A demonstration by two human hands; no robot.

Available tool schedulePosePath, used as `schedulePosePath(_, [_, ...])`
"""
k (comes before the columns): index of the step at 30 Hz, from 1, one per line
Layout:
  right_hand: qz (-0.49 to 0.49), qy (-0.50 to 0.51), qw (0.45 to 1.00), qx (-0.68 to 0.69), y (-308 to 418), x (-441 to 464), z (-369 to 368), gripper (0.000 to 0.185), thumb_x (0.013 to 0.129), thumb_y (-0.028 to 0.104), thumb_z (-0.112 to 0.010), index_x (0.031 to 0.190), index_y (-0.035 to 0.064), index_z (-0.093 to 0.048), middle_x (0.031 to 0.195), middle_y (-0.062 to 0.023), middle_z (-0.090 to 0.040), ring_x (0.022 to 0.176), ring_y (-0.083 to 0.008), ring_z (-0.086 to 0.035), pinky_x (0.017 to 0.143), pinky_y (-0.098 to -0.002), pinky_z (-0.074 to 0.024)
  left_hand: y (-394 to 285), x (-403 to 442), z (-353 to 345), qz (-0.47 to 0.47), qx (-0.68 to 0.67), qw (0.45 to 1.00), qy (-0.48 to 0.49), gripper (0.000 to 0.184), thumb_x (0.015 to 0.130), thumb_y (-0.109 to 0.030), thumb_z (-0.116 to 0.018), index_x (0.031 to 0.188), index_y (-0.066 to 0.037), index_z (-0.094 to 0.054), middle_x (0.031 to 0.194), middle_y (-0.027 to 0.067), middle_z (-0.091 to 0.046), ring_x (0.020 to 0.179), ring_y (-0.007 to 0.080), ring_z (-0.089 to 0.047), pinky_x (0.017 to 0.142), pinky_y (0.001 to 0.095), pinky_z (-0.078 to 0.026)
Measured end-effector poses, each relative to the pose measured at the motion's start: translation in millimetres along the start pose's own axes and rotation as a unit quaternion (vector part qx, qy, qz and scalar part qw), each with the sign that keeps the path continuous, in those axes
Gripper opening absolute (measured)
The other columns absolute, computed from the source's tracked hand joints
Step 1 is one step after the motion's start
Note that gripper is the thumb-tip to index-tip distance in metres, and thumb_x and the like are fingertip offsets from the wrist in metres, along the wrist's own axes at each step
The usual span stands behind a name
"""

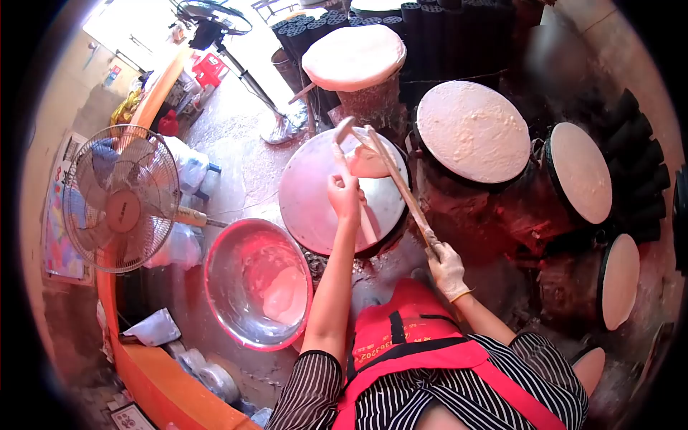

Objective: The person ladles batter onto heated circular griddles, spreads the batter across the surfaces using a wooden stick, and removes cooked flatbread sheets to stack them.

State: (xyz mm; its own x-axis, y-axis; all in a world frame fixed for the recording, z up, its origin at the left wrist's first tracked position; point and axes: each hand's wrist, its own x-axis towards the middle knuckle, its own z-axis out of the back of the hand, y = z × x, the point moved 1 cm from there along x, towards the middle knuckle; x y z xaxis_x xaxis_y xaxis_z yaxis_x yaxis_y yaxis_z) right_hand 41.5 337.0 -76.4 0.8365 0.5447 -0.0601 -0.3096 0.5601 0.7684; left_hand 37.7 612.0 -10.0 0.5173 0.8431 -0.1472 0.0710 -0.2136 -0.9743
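Bare, my left hand (345,195) is wrapped round the handle of a pale ladle-like tool (342,159) above a round metal griddle (308,183). A thin glove covers my right hand (446,269), which is closed on the near end of a long wooden stick (401,185). The stick's far end reaches over the griddle, close to the tool's head. Between the two tools, a lump of pale batter or dough (368,163) shows near the griddle's far side. Part of it is hidden behind the stick.
A large metal basin (215,287) with pale dough (284,295) stands at the left. More round griddles with pale sheets (473,132) (580,172) curve round the right. Beyond are a fan (122,204), a stand (247,75) and black cylinders (459,43).
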Motion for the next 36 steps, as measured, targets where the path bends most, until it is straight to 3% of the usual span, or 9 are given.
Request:
schedulePosePath(2, [-0.037, -0.003, 0.998, -0.058, 7.8, -7.2, 5.5, 0.029, 0.088, 0.025, -0.057, 0.111, 0.0071, -0.063, 0.1, -0.0194, -0.061, 0.087, -0.0383, -0.059, 0.074, -0.0408, -0.0487, -16.3, 4.6, 8.6, -0.018, -0.067, 0.998, 0.002, 0.021, 0.088, -0.011, -0.056, 0.096, -0.003, -0.038, 0.064, 0.0047, -0.048, 0.04, 0.0106, -0.044, 0.031, 0.0246, -0.035])
schedulePosePath(5, [-0.044, -0.028, 0.995, 0.088, -7.2, -2.8, -32.4, 0.033, 0.09, 0.021, -0.056, 0.119, 0.0055, -0.059, 0.109, -0.0182, -0.062, 0.097, -0.0331, -0.061, 0.082, -0.0363, -0.0483, -78.9, -8.6, 29.0, -0.063, -0.184, 0.977, 0.085, 0.019, 0.091, -0.016, -0.054, 0.095, -0.003, -0.04, 0.07, 0.0049, -0.049, 0.047, 0.0109, -0.047, 0.036, 0.0223, -0.036])
schedulePosePath(7, [0.0, -0.036, 0.946, 0.322, 31.5, 13.8, -54.7, 0.04, 0.092, 0.011, -0.052, 0.13, -0.0029, -0.048, 0.134, -0.0142, -0.051, 0.128, -0.0185, -0.043, 0.105, -0.0256, -0.0299, -112.1, -17.5, 39.2, -0.038, -0.242, 0.967, 0.076, 0.016, 0.092, -0.017, -0.053, 0.094, -0.004, -0.043, 0.074, 0.0035, -0.049, 0.053, 0.0109, -0.05, 0.039, 0.0207, -0.036])
schedulePosePath(11, [-0.222, 0.072, 0.827, 0.512, 95.1, 34.6, -78.1, 0.035, 0.094, 0.016, -0.052, 0.129, 0.0152, -0.054, 0.068, -0.0016, -0.056, 0.05, -0.0122, -0.051, 0.047, -0.0263, -0.0447, -104.1, -26.6, 118.3, 0.131, -0.259, 0.95, 0.111, 0.01, 0.092, -0.016, -0.052, 0.091, -0.008, -0.047, 0.081, 0.0009, -0.048, 0.061, 0.0104, -0.05, 0.044, 0.0192, -0.033])
schedulePosePath(14, [-0.246, 0.055, 0.763, 0.596, 106.8, 20.6, -73.2, 0.036, 0.095, 0.018, -0.049, 0.13, 0.0241, -0.053, 0.053, 0.0058, -0.035, 0.034, -0.0063, -0.024, 0.032, -0.0222, -0.0226, -80.9, -72.1, 182.1, 0.221, -0.149, 0.961, 0.068, 0.009, 0.091, -0.014, -0.052, 0.084, -0.011, -0.046, 0.067, -0.0045, -0.041, 0.049, 0.006, -0.038, 0.039, 0.0181, -0.026])
schedulePosePath(19, [-0.231, -0.069, 0.814, 0.529, 108.2, -13.3, -121.2, 0.035, 0.095, 0.024, -0.053, 0.129, 0.0283, -0.053, 0.054, 0.004, -0.038, 0.034, -0.0066, -0.03, 0.031, -0.0239, -0.0258, -47.9, -154.2, 257.6, 0.309, -0.154, 0.938, 0.024, 0.015, 0.092, -0.013, -0.054, 0.081, -0.013, -0.042, 0.057, -0.0076, -0.032, 0.043, 0.0022, -0.031, 0.036, 0.0182, -0.024])
schedulePosePath(28, [-0.221, 0.126, 0.817, 0.517, 145.4, 18.5, -102.7, 0.038, 0.092, 0.026, -0.055, 0.131, 0.0247, -0.052, 0.055, 0.0035, -0.037, 0.036, -0.0066, -0.03, 0.034, -0.0247, -0.025, -21.2, -196.4, 317.3, 0.245, -0.166, 0.952, -0.083, 0.014, 0.09, -0.01, -0.058, 0.088, -0.012, -0.045, 0.064, -0.0025, -0.042, 0.05, 0.0057, -0.039, 0.037, 0.019, -0.03])
schedulePosePath(34, [-0.211, -0.058, 0.863, 0.456, 107.2, 5.6, -112.7, 0.04, 0.092, 0.026, -0.057, 0.131, 0.0211, -0.051, 0.054, 0.0048, -0.039, 0.035, -0.0071, -0.03, 0.033, -0.0244, -0.025, -12.7, -205.1, 350.9, 0.286, -0.193, 0.934, -0.089, 0.011, 0.089, -0.007, -0.057, 0.089, -0.007, -0.046, 0.071, 0.0013, -0.048, 0.05, 0.0053, -0.041, 0.037, 0.0169, -0.032])
schedulePosePath(36, [-0.224, 0.025, 0.867, 0.446, 121.9, 22.8, -119.4, 0.043, 0.091, 0.016, -0.049, 0.134, 0.0216, -0.049, 0.055, 0.0046, -0.038, 0.036, -0.007, -0.03, 0.033, -0.0252, -0.0253, -7.6, -207.4, 357.4, 0.294, -0.209, 0.929, -0.086, 0.01, 0.089, -0.006, -0.057, 0.09, -0.006, -0.047, 0.07, 0.0014, -0.048, 0.049, 0.0052, -0.041, 0.037, 0.0171, -0.032])
